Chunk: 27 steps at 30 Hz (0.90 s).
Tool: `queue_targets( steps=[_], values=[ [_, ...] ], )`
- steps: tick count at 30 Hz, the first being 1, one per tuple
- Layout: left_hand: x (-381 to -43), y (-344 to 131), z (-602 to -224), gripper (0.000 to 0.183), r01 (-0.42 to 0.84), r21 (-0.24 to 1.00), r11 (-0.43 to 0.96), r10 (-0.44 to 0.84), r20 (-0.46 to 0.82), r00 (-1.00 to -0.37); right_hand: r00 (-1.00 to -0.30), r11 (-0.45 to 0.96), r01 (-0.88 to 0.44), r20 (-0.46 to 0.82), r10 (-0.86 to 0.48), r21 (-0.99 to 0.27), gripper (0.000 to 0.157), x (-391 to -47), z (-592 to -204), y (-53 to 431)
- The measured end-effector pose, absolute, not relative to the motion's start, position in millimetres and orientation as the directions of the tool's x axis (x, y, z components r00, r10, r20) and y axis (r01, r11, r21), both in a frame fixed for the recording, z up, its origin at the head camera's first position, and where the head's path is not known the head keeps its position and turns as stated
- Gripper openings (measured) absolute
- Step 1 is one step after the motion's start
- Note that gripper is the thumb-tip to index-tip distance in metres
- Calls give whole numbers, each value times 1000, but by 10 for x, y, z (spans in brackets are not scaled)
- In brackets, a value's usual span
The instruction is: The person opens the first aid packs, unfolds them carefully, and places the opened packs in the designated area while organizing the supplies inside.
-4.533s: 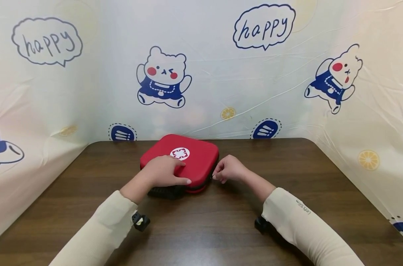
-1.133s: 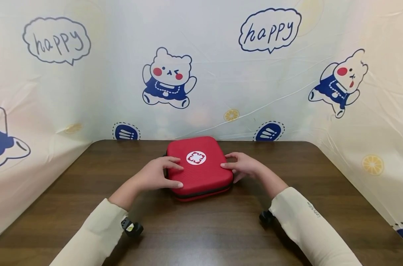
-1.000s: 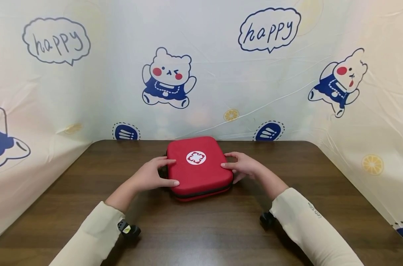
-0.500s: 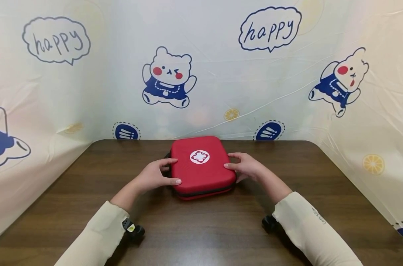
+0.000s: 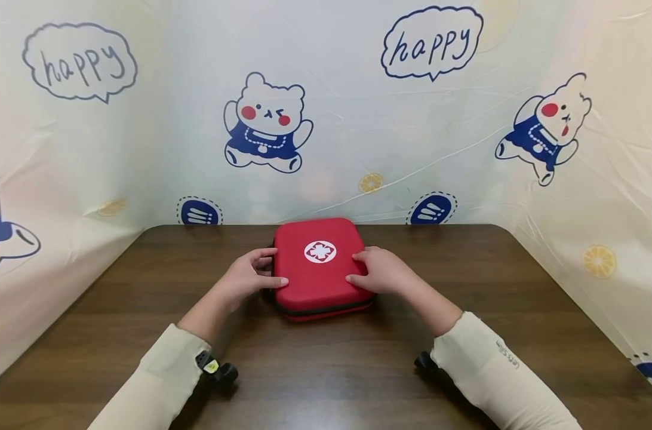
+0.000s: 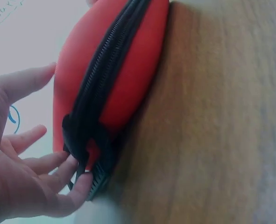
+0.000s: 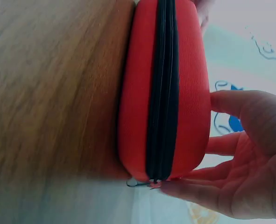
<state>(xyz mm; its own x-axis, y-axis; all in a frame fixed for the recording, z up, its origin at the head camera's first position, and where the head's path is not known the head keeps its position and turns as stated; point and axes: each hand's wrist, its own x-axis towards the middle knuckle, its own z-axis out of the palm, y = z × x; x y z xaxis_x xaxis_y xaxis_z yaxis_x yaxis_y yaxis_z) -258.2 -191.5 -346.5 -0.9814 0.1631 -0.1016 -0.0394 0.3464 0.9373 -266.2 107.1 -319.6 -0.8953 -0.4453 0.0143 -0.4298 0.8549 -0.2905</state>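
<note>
A red first-aid case point(image 5: 320, 278) with a white round emblem lies flat on the table, its zipped front edge towards me. The lid is down. At its left side, my left hand point(image 5: 242, 278) holds the case, thumb on the lid's edge and fingers at the black strap handle point(image 6: 88, 144). My right hand point(image 5: 385, 272) holds the right side, thumb and a fingertip resting on the lid. Its other fingers reach down that side, near a zipper pull point(image 7: 138, 184) in the right wrist view. The black zipper point(image 7: 163, 93) runs round the case and looks closed where visible.
The brown wooden table point(image 5: 326, 370) extends around the case. A pale printed curtain point(image 5: 337, 107) hangs behind the table's back edge and along both sides. A small black camera point(image 5: 218, 370) is strapped at the left wrist.
The case has turned and shifted right since the earliest frame, when my right hand pinched near its zipper. In the last half second, my right hand has moved further onto the lid.
</note>
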Motion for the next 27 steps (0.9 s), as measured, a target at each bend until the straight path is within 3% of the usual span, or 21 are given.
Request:
queue_targets(
  steps=[4,12,19,27],
  values=[
    [-2597,-1902,-3418,76,-80,933,350,138,-135,-981,-870,845,-490,55,-490,-213,64,-2568,-3184,961],
    [-2582,-1905,-3421,66,-156,933,324,92,-195,-976,-811,807,-584,30,-584,-84,91,-2430,-3322,725],
    [-2557,-1940,-3444,63,-151,938,310,99,-190,-977,-803,804,-595,22,-595,24,83,-2433,-3302,660],
    [-2450,-2006,-3474,59,-149,976,162,167,-176,-970,-770,766,-634,9,-638,103,78,-2443,-3276,654]
  ],
)
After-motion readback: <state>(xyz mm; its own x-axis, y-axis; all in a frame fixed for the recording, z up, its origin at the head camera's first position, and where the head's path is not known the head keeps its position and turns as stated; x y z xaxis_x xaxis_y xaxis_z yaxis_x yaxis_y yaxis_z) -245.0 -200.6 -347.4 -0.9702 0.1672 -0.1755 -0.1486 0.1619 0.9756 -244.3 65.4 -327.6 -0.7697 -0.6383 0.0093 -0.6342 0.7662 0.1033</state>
